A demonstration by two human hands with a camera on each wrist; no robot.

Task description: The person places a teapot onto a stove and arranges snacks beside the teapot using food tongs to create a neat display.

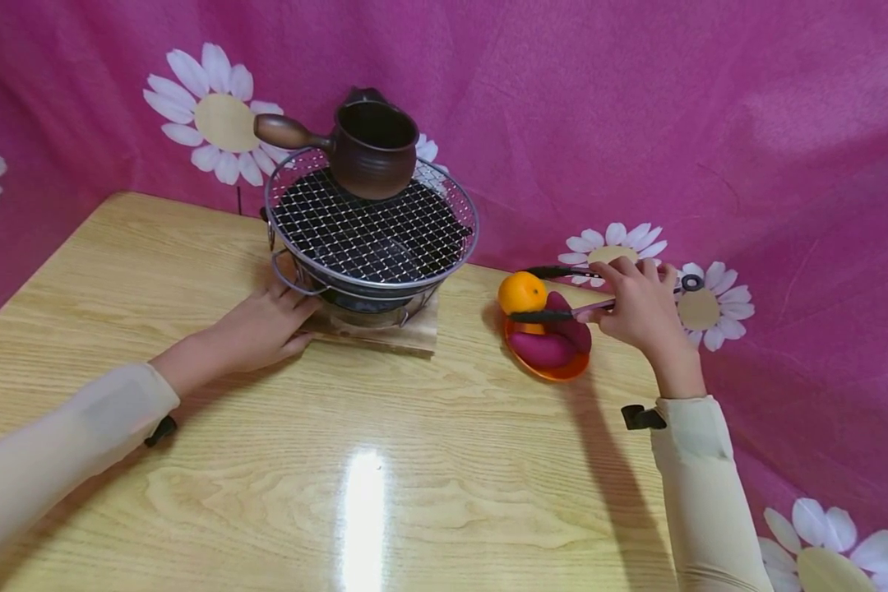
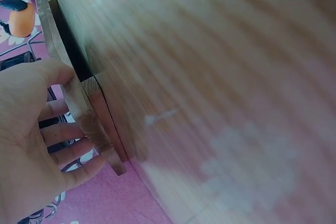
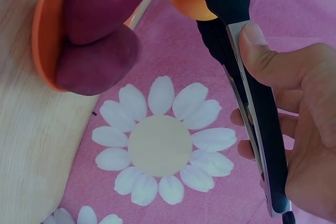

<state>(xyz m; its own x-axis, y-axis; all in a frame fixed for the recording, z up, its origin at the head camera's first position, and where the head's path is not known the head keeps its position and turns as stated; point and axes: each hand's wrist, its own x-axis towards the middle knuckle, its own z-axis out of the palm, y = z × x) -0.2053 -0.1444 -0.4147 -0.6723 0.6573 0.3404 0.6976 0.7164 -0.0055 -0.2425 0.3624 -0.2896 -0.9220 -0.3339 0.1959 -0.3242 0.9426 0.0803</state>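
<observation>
My right hand [image 1: 636,300] grips a pair of black-tipped kitchen tongs [image 3: 262,129], thumb on one arm and fingers round the other. Between the tong tips sits an orange [image 1: 521,292], raised over an orange bowl [image 1: 555,376]. Purple sweet potatoes [image 1: 542,350] lie in that bowl. My left hand [image 1: 266,325] rests at the left end of a wooden board [image 1: 414,333], thumb and fingertips touching it in the left wrist view. On the board stands a round tabletop grill [image 1: 373,284] with a wire mesh top. A brown clay pot [image 1: 376,168] with a side handle sits toward the mesh's back.
The light wood table [image 1: 444,444] carries everything. A pink cloth [image 1: 562,107] with white daisies hangs close behind and to the right. The grill's wire handle [image 1: 296,279] sticks out near my left hand.
</observation>
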